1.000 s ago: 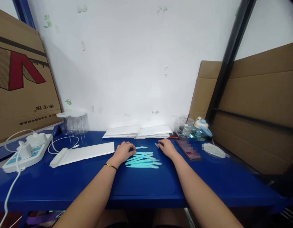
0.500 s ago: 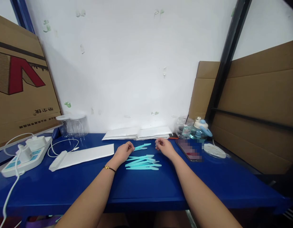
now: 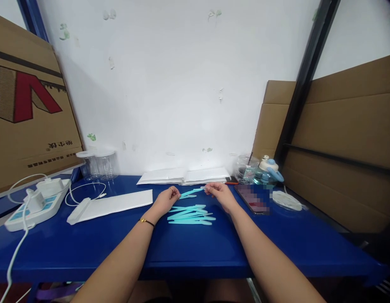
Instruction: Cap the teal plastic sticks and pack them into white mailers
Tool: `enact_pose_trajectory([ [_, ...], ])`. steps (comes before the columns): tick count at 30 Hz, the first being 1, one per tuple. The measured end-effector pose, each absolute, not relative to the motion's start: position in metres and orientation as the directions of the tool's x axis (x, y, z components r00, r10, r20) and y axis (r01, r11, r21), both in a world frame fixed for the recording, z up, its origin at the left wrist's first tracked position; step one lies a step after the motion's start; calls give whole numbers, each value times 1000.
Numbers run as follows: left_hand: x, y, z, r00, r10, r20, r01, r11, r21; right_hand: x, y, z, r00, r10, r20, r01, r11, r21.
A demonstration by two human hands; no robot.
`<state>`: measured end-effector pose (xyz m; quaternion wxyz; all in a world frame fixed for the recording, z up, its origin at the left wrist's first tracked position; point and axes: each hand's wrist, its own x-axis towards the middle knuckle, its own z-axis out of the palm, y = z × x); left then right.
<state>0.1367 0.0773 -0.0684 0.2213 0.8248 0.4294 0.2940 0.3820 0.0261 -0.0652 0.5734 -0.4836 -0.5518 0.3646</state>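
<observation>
A slim turquoise eyebrow razor (image 3: 190, 192) extends between my two hands, just above the blue table (image 3: 188, 248). My left hand (image 3: 166, 200) is closed in a pinch on its left end. At its right end, the fingers of my right hand (image 3: 219, 194) pinch a small translucent cap (image 3: 203, 188). Whether the cap is on the blade or just off it, I cannot tell. Another turquoise razor (image 3: 190, 196) lies right below the held one. Nearer to me is a loose pile of several turquoise razors (image 3: 190, 215), some crossing each other.
White padded envelopes (image 3: 161, 176) lie along the wall, and a single white envelope (image 3: 119, 205) is at left. A power strip (image 3: 40, 210) with cables stands farther left. On the right are a phone (image 3: 252, 200), a plastic cup (image 3: 245, 168), a bottle (image 3: 266, 172) and a coiled cable (image 3: 288, 200).
My right hand has moved left and closed on the translucent cap at the razor's right end. The left hand keeps its pinch. The view has shifted slightly.
</observation>
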Motion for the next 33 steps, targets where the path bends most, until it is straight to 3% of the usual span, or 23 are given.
enact_pose_trajectory([
  [26, 136, 77, -67, 468, 829, 306, 530, -541, 654, 379, 21, -60, 128, 950, 284, 147, 265, -953],
  [33, 139, 74, -66, 506, 819, 271, 569, -553, 609, 375, 25, -70, -3, 953, 303, 253, 294, -922],
])
